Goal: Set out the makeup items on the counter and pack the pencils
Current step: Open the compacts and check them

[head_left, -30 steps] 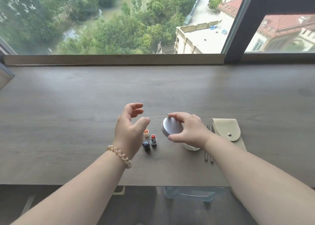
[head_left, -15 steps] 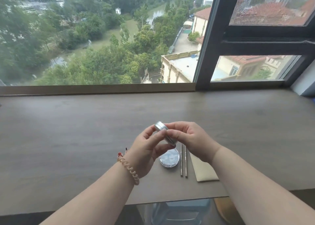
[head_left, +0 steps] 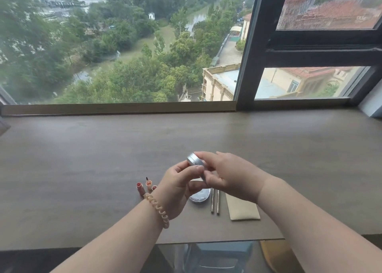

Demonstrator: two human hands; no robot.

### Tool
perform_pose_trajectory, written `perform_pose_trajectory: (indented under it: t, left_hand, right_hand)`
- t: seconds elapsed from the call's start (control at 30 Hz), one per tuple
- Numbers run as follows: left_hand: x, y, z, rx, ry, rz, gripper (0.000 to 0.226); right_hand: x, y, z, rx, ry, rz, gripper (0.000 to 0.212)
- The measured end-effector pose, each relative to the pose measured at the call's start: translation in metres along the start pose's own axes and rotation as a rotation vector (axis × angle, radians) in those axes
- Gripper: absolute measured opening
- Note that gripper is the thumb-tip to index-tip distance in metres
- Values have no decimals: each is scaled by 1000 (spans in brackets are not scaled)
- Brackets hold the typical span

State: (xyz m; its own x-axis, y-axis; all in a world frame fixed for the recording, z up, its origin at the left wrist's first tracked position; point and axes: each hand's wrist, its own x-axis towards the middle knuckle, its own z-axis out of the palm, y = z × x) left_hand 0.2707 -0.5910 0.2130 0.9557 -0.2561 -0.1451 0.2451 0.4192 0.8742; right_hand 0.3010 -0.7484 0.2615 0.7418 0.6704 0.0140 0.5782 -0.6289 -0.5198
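A tilted, round silver tin [head_left: 193,159] — pinched between left hand [head_left: 175,190] and right hand [head_left: 227,175].

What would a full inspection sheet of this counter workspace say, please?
Surface: grey-brown wooden counter running along the window.
Job's things: small round silver metal tin held above the counter; round silvery dish lying below it, partly hidden; two slim metallic pencils side by side; flat beige pouch to their right; three small lipstick tubes to the left.
Clutter: nothing seen.
Grippers: left hand and right hand both pinch the tin.
Cables: nothing seen.
Surroundings: large window with a dark frame; trees and rooftops outside.
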Motion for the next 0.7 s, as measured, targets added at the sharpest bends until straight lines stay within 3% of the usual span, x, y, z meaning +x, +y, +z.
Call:
perform_pose_trajectory:
  t: [0.2,0.4,0.5,0.7]
  left_hand:
    - [-1,-8,7,-35,71,21,21]
    - [-7,-16,5,-105,98,38,31]
    - [-13,-18,-4,-135,106,15,39]
    - [-23,-23,-26,-271,115,-55,56]
  right_hand:
    - [0,4,9,-151,65,-84,50]
    - [0,12,20,-201,122,-155,45]
    - [3,15,28,-47,193,-132,40]
    - [19,22,43,365,279,103,39]
